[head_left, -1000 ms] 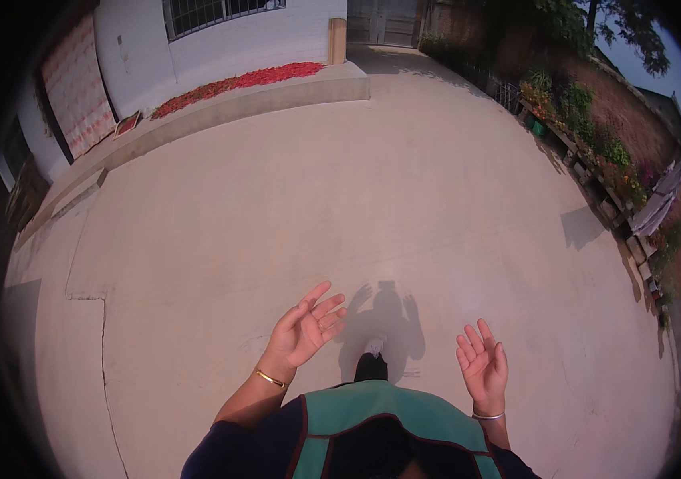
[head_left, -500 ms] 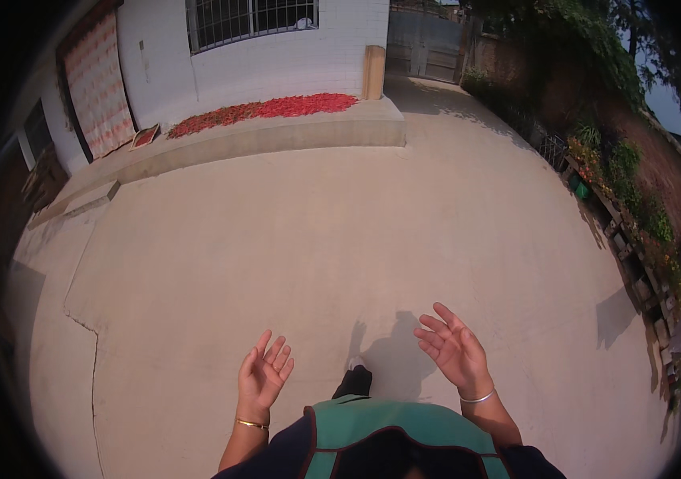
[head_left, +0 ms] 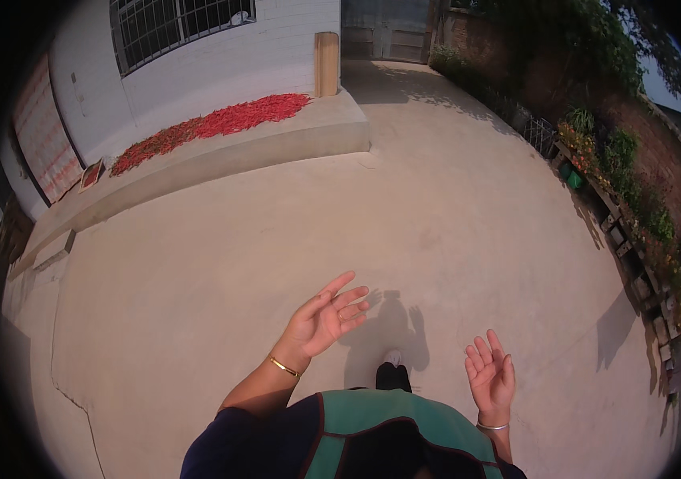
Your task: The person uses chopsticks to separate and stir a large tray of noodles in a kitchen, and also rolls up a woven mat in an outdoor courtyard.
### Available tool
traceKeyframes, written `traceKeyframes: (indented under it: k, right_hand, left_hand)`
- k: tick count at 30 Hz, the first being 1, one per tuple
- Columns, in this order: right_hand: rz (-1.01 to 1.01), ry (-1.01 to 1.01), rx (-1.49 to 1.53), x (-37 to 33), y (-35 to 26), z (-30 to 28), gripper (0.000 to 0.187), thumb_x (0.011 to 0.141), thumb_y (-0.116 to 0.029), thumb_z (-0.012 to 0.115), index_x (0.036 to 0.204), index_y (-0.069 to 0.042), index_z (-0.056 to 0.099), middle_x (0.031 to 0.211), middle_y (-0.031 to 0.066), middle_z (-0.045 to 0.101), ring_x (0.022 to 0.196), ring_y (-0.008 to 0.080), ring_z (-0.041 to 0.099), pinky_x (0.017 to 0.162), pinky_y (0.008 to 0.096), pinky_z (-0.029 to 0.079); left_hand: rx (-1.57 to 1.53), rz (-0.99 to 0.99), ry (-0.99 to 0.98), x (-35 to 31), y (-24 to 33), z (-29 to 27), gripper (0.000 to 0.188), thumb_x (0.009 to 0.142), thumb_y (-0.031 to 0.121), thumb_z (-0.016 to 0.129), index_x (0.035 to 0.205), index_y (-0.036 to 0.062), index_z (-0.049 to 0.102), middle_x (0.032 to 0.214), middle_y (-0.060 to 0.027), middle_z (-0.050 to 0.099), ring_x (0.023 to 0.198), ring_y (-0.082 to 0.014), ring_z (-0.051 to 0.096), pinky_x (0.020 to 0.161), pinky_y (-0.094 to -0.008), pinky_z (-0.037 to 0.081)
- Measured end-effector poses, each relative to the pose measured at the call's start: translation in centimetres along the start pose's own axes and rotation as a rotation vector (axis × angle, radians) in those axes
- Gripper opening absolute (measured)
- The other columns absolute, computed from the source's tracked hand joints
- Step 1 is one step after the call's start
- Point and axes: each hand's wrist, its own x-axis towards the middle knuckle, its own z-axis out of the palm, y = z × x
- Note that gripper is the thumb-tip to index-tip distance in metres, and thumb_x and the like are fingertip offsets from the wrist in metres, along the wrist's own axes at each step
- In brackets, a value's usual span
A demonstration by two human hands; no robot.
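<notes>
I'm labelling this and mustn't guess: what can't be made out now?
Head view:
- Second foot: hidden below the green garment; only one shoe shows.
- Backs of the left grip and right grip: turned away, palms toward the camera.
- Behind the patterned curtain: covered by it.
- Window: top cut off by the upper edge.
- White thing at the window: too small to identify.

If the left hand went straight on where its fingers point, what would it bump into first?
Nothing close, it seems: the left hand points forward and rightward over the concrete, and the way looks free until roughly the plants at the right. Its height and tilt are hard to judge.
</notes>
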Motion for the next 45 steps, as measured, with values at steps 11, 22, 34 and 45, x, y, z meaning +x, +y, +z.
traceKeyframes:
  k: [11,22,34,45]
  right_hand:
    - [0.297,-0.279,-0.162,49.9,-0.4,2.5,0.060,0.096,-0.037,0.044,0.143,-0.005,0.027,0.136,0.0174,0.045,0.126,0.0335,0.043,0.105,0.0422,0.035]
    - [0.492,-0.308,-0.166,89.4,10.6,5.1,0.062,0.094,-0.041,0.047,0.142,-0.005,0.028,0.135,0.0171,0.046,0.122,0.0311,0.047,0.101,0.0394,0.041]
    - [0.243,-0.206,-0.170,132.9,19.0,5.4,0.061,0.096,-0.039,0.043,0.144,-0.005,0.024,0.139,0.0175,0.041,0.126,0.0325,0.043,0.104,0.0409,0.037]
    - [0.538,-0.579,-0.207,172.5,34.3,19.1,0.063,0.095,-0.036,0.048,0.142,0.000,0.026,0.137,0.0190,0.042,0.124,0.0321,0.045,0.104,0.0399,0.037]
  left_hand:
    - [-0.117,0.295,0.334,25.5,14.3,-16.0,0.055,0.093,0.030,0.049,0.142,0.0103,0.032,0.134,-0.0166,0.047,0.118,-0.0293,0.051,0.099,-0.0442,0.042]
    - [-0.161,0.424,0.435,54.8,34.8,-35.1,0.054,0.093,0.029,0.049,0.141,0.0100,0.033,0.133,-0.0152,0.048,0.115,-0.0274,0.053,0.097,-0.0429,0.044]
    - [-0.073,0.120,0.279,91.0,56.8,-53.9,0.064,0.091,0.033,0.052,0.144,0.0093,0.025,0.136,-0.0171,0.044,0.119,-0.0304,0.049,0.100,-0.0442,0.041]
    - [-0.082,0.363,0.292,112.1,81.7,-69.3,0.064,0.091,0.033,0.052,0.145,0.0107,0.025,0.139,-0.0163,0.041,0.121,-0.0304,0.048,0.101,-0.0451,0.040]
